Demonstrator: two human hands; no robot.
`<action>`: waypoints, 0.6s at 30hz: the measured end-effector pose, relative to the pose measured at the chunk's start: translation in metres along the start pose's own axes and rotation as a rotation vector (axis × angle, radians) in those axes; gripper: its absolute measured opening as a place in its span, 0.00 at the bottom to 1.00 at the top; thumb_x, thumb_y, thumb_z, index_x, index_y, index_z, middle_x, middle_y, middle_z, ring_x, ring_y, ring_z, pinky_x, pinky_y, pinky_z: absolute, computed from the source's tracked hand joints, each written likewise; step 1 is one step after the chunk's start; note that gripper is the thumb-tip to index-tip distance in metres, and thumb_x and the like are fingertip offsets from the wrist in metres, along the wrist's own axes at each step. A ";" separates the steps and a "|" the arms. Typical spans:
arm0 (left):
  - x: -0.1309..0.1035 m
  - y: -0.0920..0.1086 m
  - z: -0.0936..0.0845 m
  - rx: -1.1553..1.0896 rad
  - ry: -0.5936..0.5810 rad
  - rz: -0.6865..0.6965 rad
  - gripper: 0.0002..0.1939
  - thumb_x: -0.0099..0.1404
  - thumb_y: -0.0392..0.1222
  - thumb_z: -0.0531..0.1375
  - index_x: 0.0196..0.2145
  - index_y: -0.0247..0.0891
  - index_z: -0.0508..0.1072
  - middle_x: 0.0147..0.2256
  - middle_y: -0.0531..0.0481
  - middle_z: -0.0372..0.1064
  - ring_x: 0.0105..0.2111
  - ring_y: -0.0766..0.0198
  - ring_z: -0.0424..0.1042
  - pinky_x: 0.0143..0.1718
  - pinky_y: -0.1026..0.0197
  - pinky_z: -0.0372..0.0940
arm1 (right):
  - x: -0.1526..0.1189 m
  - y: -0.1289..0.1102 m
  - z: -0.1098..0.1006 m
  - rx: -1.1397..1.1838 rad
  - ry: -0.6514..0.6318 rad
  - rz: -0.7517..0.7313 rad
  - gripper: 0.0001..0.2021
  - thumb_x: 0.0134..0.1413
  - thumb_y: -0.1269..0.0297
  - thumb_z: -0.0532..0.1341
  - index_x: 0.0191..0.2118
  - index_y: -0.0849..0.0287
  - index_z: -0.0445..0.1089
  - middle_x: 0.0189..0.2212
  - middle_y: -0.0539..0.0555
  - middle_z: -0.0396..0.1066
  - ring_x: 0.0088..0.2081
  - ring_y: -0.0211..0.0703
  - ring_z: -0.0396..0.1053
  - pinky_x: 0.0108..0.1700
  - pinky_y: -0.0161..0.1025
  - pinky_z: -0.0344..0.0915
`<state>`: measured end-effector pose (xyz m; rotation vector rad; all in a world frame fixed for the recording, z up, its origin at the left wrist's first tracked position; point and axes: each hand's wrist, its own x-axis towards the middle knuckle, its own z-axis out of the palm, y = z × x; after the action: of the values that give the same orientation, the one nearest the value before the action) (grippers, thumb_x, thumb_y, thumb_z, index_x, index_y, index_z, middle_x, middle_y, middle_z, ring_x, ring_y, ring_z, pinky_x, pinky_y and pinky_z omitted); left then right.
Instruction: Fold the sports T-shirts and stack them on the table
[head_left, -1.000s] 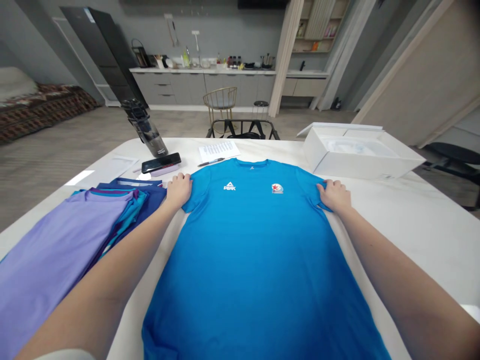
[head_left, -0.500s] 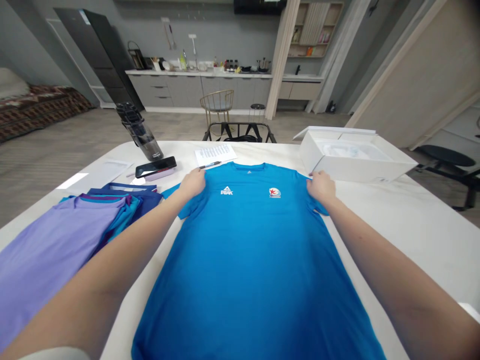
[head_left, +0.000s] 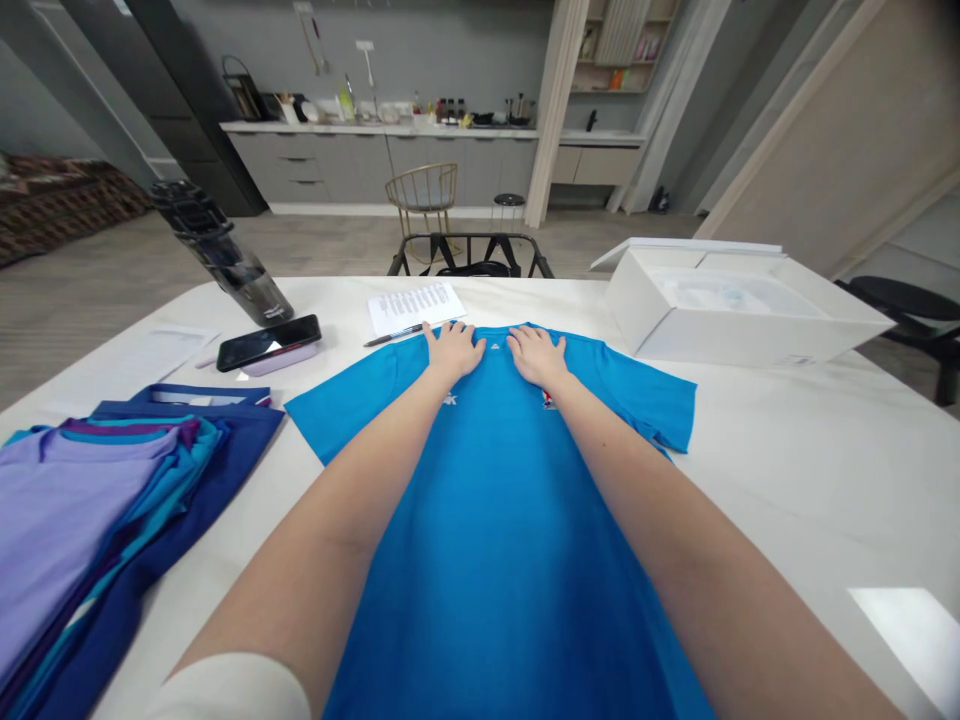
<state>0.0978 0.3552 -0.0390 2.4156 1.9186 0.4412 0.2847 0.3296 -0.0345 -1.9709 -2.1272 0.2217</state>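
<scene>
A blue short-sleeved T-shirt (head_left: 499,520) lies front side up on the white table (head_left: 795,480), its collar at the far end and both sleeves spread outward. My left hand (head_left: 452,352) rests flat on the shirt just left of the collar, fingers spread. On the other side of the collar, my right hand (head_left: 537,354) lies flat too, its fingers apart. My forearms and hands partly cover the chest prints. A pen (head_left: 393,335) lies by my left fingertips, against a printed sheet of paper (head_left: 416,308).
Folded shirts and dark blue garments (head_left: 112,500) are stacked at the left. Behind them are a phone (head_left: 268,343) on a lilac item and a tilted-looking dark water bottle (head_left: 225,255). An open white box (head_left: 757,325) stands at the back right. Beyond the table is a chair (head_left: 472,255).
Both hands have left the sleeve areas and moved inward to the collar, now lying flat with fingers spread. The sleeves are spread out wider. The view has shifted slightly.
</scene>
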 end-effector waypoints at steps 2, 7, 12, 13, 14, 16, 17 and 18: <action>0.000 0.006 0.004 -0.006 -0.004 -0.058 0.27 0.73 0.59 0.47 0.60 0.44 0.70 0.63 0.40 0.64 0.66 0.41 0.55 0.67 0.25 0.29 | 0.003 -0.001 0.002 -0.012 -0.039 0.022 0.29 0.72 0.46 0.38 0.71 0.44 0.56 0.73 0.52 0.49 0.72 0.61 0.44 0.64 0.82 0.34; -0.007 0.015 0.002 -0.030 0.080 0.002 0.29 0.74 0.52 0.49 0.69 0.42 0.59 0.68 0.38 0.56 0.69 0.44 0.51 0.69 0.32 0.37 | 0.007 -0.002 0.005 -0.011 -0.082 0.031 0.31 0.71 0.43 0.38 0.74 0.42 0.45 0.75 0.50 0.41 0.74 0.60 0.37 0.66 0.80 0.30; -0.012 0.014 -0.001 -0.036 -0.003 0.254 0.22 0.75 0.41 0.46 0.53 0.35 0.76 0.55 0.38 0.73 0.57 0.52 0.70 0.64 0.49 0.56 | 0.001 -0.003 0.003 -0.008 -0.049 0.017 0.31 0.71 0.43 0.39 0.74 0.44 0.46 0.75 0.52 0.42 0.73 0.60 0.38 0.66 0.79 0.31; -0.012 0.013 -0.001 -0.042 -0.006 0.257 0.22 0.76 0.42 0.45 0.53 0.35 0.76 0.56 0.39 0.73 0.57 0.53 0.70 0.64 0.50 0.56 | -0.001 -0.004 0.002 -0.007 -0.030 0.007 0.31 0.71 0.43 0.40 0.74 0.44 0.48 0.74 0.52 0.43 0.73 0.60 0.40 0.66 0.79 0.32; -0.012 0.012 0.001 -0.049 0.000 0.254 0.23 0.76 0.42 0.45 0.54 0.36 0.76 0.58 0.41 0.71 0.58 0.54 0.69 0.66 0.49 0.55 | -0.004 -0.004 0.002 -0.008 0.000 -0.004 0.30 0.71 0.44 0.41 0.73 0.45 0.52 0.74 0.53 0.46 0.72 0.60 0.42 0.66 0.78 0.33; -0.012 0.011 0.003 -0.061 -0.010 0.247 0.24 0.77 0.44 0.44 0.60 0.39 0.72 0.63 0.44 0.66 0.63 0.55 0.64 0.68 0.47 0.51 | -0.007 -0.006 0.002 -0.011 0.080 -0.016 0.29 0.71 0.45 0.42 0.69 0.47 0.60 0.72 0.55 0.51 0.71 0.60 0.47 0.67 0.76 0.35; -0.012 0.010 0.003 -0.064 -0.031 0.242 0.24 0.77 0.45 0.44 0.62 0.40 0.70 0.66 0.46 0.63 0.66 0.55 0.60 0.70 0.46 0.48 | -0.008 -0.006 0.003 -0.012 0.114 -0.012 0.28 0.71 0.46 0.42 0.67 0.48 0.63 0.71 0.56 0.54 0.69 0.60 0.49 0.67 0.75 0.37; -0.013 0.009 0.003 -0.065 -0.058 0.237 0.25 0.77 0.47 0.43 0.64 0.41 0.67 0.67 0.47 0.61 0.68 0.55 0.57 0.70 0.44 0.46 | -0.009 -0.007 0.003 -0.010 0.135 -0.006 0.28 0.71 0.46 0.42 0.65 0.49 0.65 0.70 0.58 0.56 0.68 0.60 0.52 0.67 0.73 0.39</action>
<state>0.1047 0.3411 -0.0430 2.5925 1.5763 0.4269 0.2779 0.3203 -0.0357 -1.9267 -2.0524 0.0750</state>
